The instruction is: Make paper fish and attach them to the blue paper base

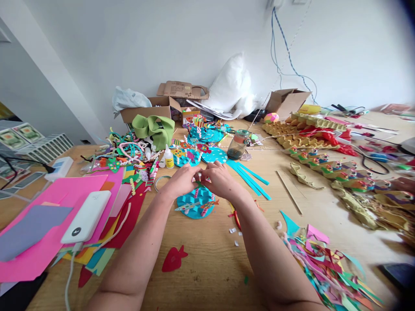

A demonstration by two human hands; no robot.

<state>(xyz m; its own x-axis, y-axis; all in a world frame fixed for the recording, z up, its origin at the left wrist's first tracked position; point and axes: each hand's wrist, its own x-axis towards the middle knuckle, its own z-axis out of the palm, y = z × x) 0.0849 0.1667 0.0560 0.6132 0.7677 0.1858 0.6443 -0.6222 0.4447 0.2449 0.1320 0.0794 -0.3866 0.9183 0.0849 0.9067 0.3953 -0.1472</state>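
Note:
My left hand (185, 179) and my right hand (219, 177) meet with fingertips together over the far side of a round blue paper craft (194, 212). Their fingers are bent in a pinch, and whatever lies between them is hidden. Blue paper loops cover the disc, with a pale paper fish (187, 207) and an orange paper fish (212, 203) at its near side. Pink-and-white twisted stems stand among the loops. Nearer to me, a red paper fish (173, 259) lies flat on the table. A small glue bottle (169, 159) stands upright beyond my left hand.
Coloured paper sheets and a white power bank (87, 216) lie at left. Blue paper strips (248, 178), a glass jar (238, 144) and a wooden stick (289, 193) are beyond my right hand. Paper scraps (327, 263) lie near right, egg cartons (292, 138) farther back.

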